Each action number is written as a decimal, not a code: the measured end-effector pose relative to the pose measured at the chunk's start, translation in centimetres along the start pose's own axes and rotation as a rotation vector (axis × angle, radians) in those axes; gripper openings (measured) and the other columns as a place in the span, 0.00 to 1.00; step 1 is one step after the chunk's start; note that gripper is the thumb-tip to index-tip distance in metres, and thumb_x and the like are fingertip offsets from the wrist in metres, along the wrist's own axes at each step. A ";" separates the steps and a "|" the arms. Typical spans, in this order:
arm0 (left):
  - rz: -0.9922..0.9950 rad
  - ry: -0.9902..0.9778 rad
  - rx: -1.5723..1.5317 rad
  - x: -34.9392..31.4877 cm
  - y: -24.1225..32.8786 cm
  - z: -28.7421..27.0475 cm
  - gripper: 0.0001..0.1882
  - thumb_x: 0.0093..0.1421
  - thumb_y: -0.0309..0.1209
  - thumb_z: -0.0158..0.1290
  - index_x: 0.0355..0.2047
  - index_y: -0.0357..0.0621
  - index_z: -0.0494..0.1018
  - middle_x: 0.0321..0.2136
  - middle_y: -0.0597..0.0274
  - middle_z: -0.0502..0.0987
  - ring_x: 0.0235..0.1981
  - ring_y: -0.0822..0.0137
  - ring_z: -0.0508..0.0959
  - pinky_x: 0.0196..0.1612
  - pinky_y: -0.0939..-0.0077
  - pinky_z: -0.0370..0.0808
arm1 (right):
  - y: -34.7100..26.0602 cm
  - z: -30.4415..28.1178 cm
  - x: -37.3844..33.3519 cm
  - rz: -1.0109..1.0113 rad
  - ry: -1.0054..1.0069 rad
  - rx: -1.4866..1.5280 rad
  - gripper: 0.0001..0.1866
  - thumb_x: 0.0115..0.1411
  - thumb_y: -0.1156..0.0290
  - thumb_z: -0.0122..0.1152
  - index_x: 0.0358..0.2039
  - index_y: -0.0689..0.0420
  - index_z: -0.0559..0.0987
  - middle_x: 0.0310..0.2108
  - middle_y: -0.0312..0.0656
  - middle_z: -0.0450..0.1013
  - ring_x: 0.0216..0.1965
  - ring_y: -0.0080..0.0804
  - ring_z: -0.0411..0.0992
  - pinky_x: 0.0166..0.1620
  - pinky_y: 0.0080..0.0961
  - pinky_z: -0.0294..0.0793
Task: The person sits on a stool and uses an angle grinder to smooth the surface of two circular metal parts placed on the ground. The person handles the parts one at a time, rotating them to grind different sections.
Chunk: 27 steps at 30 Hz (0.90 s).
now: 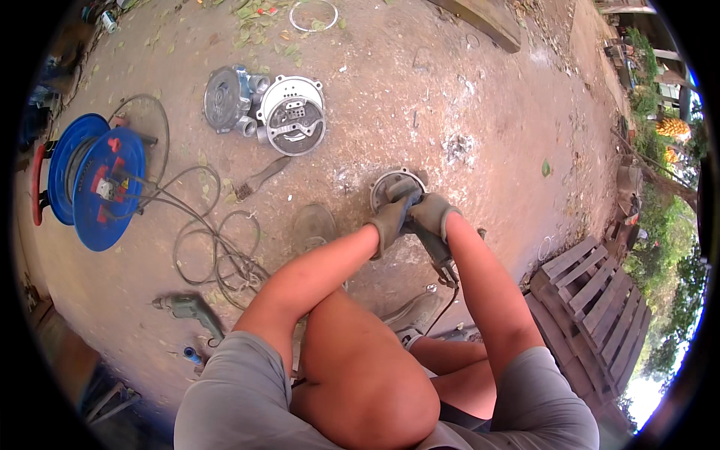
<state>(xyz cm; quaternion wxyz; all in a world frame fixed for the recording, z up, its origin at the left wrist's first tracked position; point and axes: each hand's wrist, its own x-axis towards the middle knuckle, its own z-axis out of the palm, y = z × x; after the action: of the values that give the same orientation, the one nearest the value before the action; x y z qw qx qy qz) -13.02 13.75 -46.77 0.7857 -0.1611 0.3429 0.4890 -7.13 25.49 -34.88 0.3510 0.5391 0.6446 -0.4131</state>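
My left hand (pixel 391 219) and my right hand (pixel 433 213), both in grey-brown work gloves, are closed round a dark angle grinder (pixel 433 244). My left hand grips its front part and my right hand lies over its body. The head of the grinder is over a round metal cover (pixel 379 189) on the ground between my feet. Whether the disc touches the cover is hidden. A cord (pixel 448 304) runs from the back of the tool toward my shoe (pixel 417 312).
Metal housings (pixel 227 99) and a round cover plate (pixel 296 126) lie ahead to the left, with a brush (pixel 264 177) nearby. On the left are a blue cable reel (pixel 112 195), tangled cable (pixel 217 251) and a green drill (pixel 187 309). Wooden pallets (pixel 596 300) lie right.
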 end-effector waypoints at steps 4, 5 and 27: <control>-0.007 -0.002 -0.024 0.4 1.7 0.9 0.22 0.75 0.53 0.56 0.61 0.57 0.81 0.49 0.65 0.85 0.45 0.66 0.85 0.46 0.60 0.87 | -1.1 -1.0 0.8 0.038 -0.006 -0.072 0.27 0.58 0.56 0.69 0.52 0.63 0.89 0.49 0.56 0.87 0.48 0.47 0.86 0.52 0.40 0.83; 0.003 -0.004 -0.031 0.3 1.8 0.9 0.23 0.75 0.53 0.56 0.61 0.56 0.81 0.49 0.65 0.85 0.45 0.66 0.85 0.46 0.62 0.87 | -1.1 -1.0 0.7 0.003 -0.001 -0.039 0.27 0.59 0.56 0.68 0.52 0.63 0.89 0.49 0.57 0.86 0.48 0.47 0.86 0.52 0.40 0.83; 0.187 -0.084 0.382 -4.7 -0.3 6.4 0.28 0.73 0.52 0.62 0.57 0.38 0.82 0.48 0.59 0.86 0.47 0.67 0.85 0.51 0.68 0.82 | 5.6 1.5 -7.0 -0.210 0.358 0.208 0.36 0.61 0.54 0.72 0.64 0.65 0.78 0.51 0.62 0.84 0.52 0.54 0.83 0.58 0.43 0.82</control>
<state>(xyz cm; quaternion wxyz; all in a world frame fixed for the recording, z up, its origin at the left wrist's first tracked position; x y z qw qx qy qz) -11.70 14.27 -38.97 0.7667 0.0437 0.4099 0.4922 -0.38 21.75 -30.09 0.1288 0.5671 0.7031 -0.4092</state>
